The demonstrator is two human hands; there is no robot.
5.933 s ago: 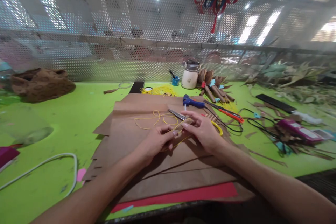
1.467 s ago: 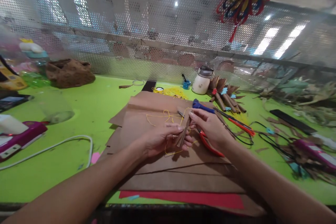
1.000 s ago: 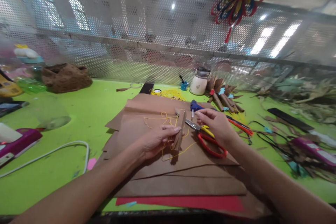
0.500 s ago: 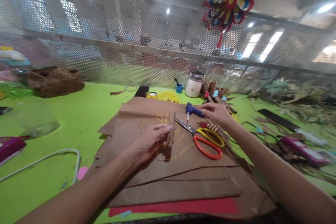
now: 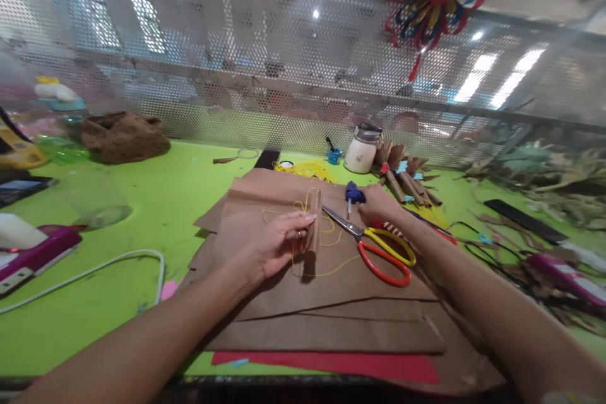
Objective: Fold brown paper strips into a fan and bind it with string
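Note:
My left hand (image 5: 277,240) pinches a small rolled tube of brown paper (image 5: 314,230) between thumb and fingers, holding it upright and slightly tilted. Yellow thread (image 5: 326,274) loops around the tube and trails over the stacked brown paper sheets (image 5: 265,303). My right hand (image 5: 379,203) is closed around the handle of a blue glue gun (image 5: 353,193), its pale nozzle pointing down; the fingers partly hide the handle. Between the hands lie scissors (image 5: 349,226) with one yellow and one red handle, blades toward the tube.
Behind the paper stand a white lidded jar (image 5: 360,153), a small blue pot (image 5: 334,156) and a yellow thread pile (image 5: 310,170). Tied brown paper bundles (image 5: 392,172) lie at the right. A purple power strip (image 5: 52,252) and white cable (image 5: 127,255) are left; dried leaves (image 5: 563,177) are far right.
The view has shifted, so the table items appear further right. My right hand has turned and wrapped further over the glue gun's handle. My left hand still holds the paper tube.

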